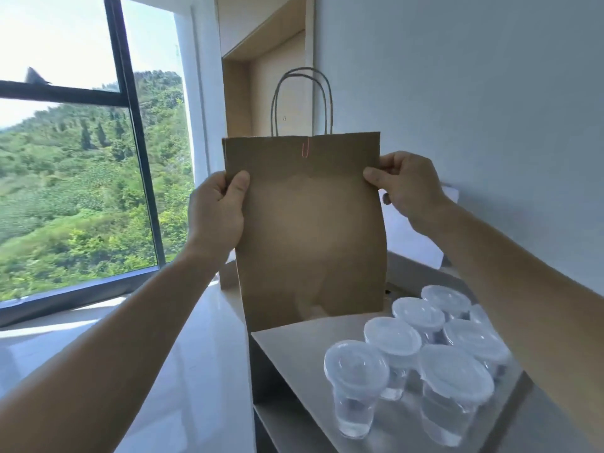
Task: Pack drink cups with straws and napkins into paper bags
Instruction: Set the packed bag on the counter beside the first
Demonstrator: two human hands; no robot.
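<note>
- The paper bag [310, 223], plain brown with no print on the face turned this way, is held upright over the left part of the desk [287, 361], just beyond the cups.
- Its lower edge meets the line of the desk top; whether it rests there or hangs just above cannot be told.
- The bag's mouth is closed flat, and a pink paper clip [306, 148] is slipped over the top edge near the middle.
- Two twisted cord handles [302, 99] stand up from that top edge.
- The left hand [215, 210] grips the bag's left edge, with the thumb [240, 186] pressed on the front and the other fingers curled behind.
- The right hand [405, 184] pinches the right edge higher up, thumb in front and fingers clamped behind the paper.
- At least six clear plastic cups [392, 341] with clear lids stand close together on the right part of the desk, below the right forearm; some hold a little clear liquid.
- A white sheet [415, 237] leans against the wall [457, 93] behind the right hand.
- A dark-framed window [130, 125] on the left looks out on green hillsides.
</note>
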